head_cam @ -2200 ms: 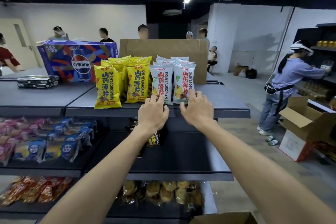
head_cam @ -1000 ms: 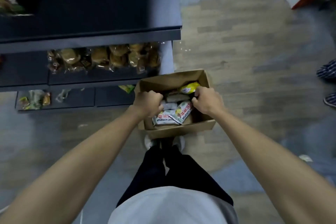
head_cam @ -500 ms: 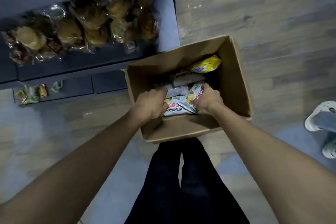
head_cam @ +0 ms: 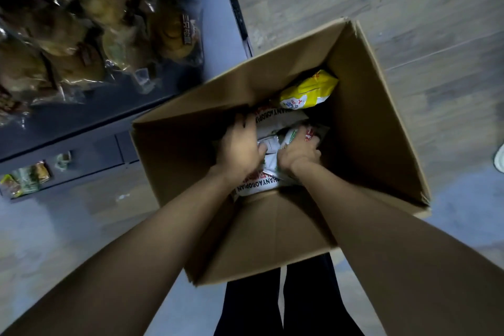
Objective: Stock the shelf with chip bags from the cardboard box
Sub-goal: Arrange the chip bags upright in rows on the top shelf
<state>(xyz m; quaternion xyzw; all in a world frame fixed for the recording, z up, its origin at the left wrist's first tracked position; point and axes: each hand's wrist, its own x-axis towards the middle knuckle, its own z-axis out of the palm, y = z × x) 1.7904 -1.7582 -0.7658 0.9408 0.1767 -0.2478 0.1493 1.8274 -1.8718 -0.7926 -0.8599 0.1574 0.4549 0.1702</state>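
The cardboard box [head_cam: 376,123] is showing matt brown paperboard, smooth and creased at the folds. The chip bags [head_cam: 306,90] inside are gleaming as glossy plastic film. The shelf [head_cam: 215,35] is looking like dull painted metal, carrying crinkly clear wrappers [head_cam: 81,22]. The floor [head_cam: 409,8] is showing matt wood-grain planks.

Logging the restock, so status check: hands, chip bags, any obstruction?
Left hand and right hand both down in the cardboard box, gripping white chip bags. Yellow bag loose at far end. Nothing blocking.

cardboard box [head_cam: 368,123] open-topped, tall walls, shelf [head_cam: 207,43] just beside
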